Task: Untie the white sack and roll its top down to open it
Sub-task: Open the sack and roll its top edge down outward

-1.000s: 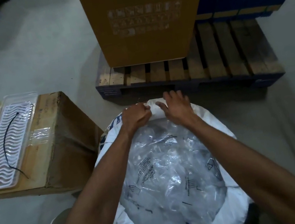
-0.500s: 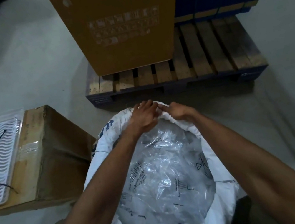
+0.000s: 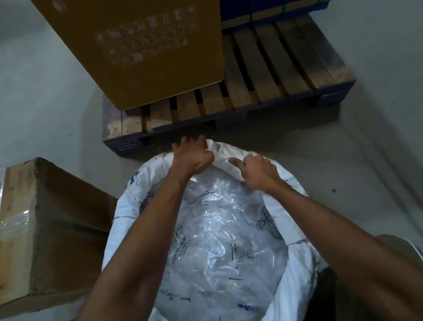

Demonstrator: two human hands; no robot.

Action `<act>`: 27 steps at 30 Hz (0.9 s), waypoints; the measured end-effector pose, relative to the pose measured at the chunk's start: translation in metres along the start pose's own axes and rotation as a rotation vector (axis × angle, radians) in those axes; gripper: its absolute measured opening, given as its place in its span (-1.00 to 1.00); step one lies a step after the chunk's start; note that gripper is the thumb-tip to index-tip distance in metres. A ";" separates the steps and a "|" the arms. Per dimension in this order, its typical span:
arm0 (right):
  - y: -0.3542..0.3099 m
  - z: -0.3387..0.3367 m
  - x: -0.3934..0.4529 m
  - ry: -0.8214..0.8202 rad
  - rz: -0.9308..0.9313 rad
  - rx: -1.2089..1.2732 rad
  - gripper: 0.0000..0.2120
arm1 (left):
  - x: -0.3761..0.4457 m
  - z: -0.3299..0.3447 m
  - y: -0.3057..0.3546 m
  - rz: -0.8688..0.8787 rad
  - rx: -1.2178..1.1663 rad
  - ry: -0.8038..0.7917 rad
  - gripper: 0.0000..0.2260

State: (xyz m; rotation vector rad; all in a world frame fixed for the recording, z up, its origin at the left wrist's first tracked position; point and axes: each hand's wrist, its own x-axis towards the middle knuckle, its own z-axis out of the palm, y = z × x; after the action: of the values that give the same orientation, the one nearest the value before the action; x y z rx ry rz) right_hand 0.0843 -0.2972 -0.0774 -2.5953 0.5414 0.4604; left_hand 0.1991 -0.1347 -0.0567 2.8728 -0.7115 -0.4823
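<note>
Since half a second ago your hands have drawn apart along the far rim. They were knuckle to knuckle there; now your left hand sits at the top centre of the frame and your right hand has slid down and to the right of it. The view has also swung, so the pallet and its tall brown carton fill more of the upper frame.

The white sack stands open in the lower centre, between your forearms, its top already rolled into a thick cuff all round. Clear plastic bags fill the inside. Both hands reach across the mouth to the far edge. Your left hand is clenched on the cuff, and your right hand grasps the rolled fabric just beside it. A cardboard box lies at the left edge.
</note>
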 end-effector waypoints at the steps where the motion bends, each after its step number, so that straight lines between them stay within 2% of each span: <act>1: 0.001 -0.001 0.006 -0.025 0.000 0.092 -0.33 | -0.006 0.002 0.005 0.096 0.047 0.031 -0.49; 4: 0.010 -0.009 0.025 -0.180 -0.021 0.323 -0.37 | -0.022 0.020 0.022 0.400 0.098 0.050 -0.51; 6: 0.021 -0.014 0.026 -0.271 0.013 0.445 -0.38 | -0.023 0.030 0.027 0.431 0.134 0.033 -0.50; 9: 0.032 -0.019 0.008 -0.157 0.087 0.595 -0.33 | -0.016 0.037 0.027 0.403 0.258 0.021 -0.53; 13: 0.051 0.004 -0.030 0.101 0.093 0.353 -0.41 | -0.009 0.038 0.033 0.319 0.324 -0.047 -0.57; 15: 0.053 0.012 -0.046 0.164 0.143 0.247 -0.38 | -0.006 0.038 0.043 0.268 0.347 -0.089 -0.52; 19: 0.050 0.010 -0.055 0.230 0.102 0.083 -0.54 | -0.009 0.034 0.049 0.223 0.334 -0.126 -0.46; 21: 0.048 0.005 -0.054 0.212 0.144 0.232 -0.57 | -0.015 0.032 0.047 0.274 0.203 -0.049 -0.46; 23: 0.050 0.000 -0.049 0.183 0.182 0.477 -0.57 | -0.026 0.037 0.047 0.442 0.126 0.067 -0.46; 25: 0.053 -0.005 -0.044 0.133 0.232 0.667 -0.58 | -0.035 0.047 0.052 0.566 0.138 0.096 -0.37; 27: 0.058 -0.009 -0.044 0.037 0.284 0.789 -0.56 | -0.041 0.054 0.058 0.576 0.168 0.096 -0.32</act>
State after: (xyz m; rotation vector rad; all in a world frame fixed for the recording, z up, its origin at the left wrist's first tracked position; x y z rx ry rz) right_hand 0.0223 -0.3363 -0.0723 -1.7815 0.8962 0.2168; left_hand 0.1219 -0.1693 -0.0839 2.6205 -1.5467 -0.2080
